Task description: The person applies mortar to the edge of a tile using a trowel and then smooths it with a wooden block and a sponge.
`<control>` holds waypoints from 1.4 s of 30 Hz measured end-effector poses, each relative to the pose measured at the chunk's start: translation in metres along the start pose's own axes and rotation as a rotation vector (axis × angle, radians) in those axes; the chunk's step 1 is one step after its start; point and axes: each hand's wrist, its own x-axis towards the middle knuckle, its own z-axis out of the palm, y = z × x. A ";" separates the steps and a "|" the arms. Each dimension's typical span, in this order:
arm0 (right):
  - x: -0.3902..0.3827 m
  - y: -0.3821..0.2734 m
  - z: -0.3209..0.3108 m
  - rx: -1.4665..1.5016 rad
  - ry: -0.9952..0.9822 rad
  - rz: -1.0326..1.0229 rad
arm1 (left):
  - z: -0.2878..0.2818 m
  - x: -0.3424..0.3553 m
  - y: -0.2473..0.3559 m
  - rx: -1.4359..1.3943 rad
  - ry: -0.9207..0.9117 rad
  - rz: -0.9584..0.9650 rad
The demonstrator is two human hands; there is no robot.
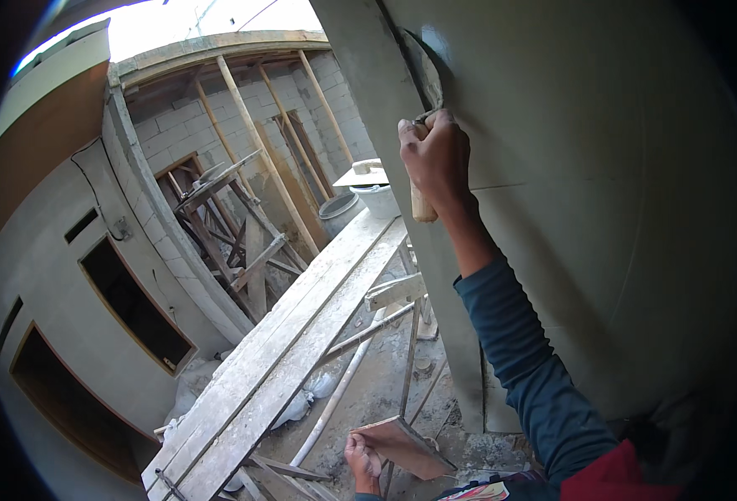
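Right hand point(439, 154) at one o'clock in view, fingers wrapped round trowel point(426, 75), blade at grey wall point(569, 209). Left hand point(362, 459) at six o'clock, gripping flat board point(406, 447); planks point(272, 334) toward seven.

The trowel point(428, 77) has a smooth wooden handle point(422, 207). Left of it, the scaffold planks point(310, 296) are rough, matt wood; right of it, the plastered wall point(569, 150) looks smooth.
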 end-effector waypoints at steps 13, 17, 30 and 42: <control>-0.059 0.004 0.024 -0.387 0.120 -0.007 | -0.025 0.040 0.021 0.041 -0.141 -0.121; -0.097 0.019 0.005 -0.349 0.071 0.043 | -0.031 0.050 0.016 0.026 -0.201 -0.173; -0.018 0.007 -0.063 0.100 -0.280 0.123 | -0.033 0.038 0.023 0.006 -0.177 -0.139; 0.027 -0.013 -0.110 -0.110 -0.544 0.192 | -0.075 0.037 -0.025 0.087 0.024 -0.089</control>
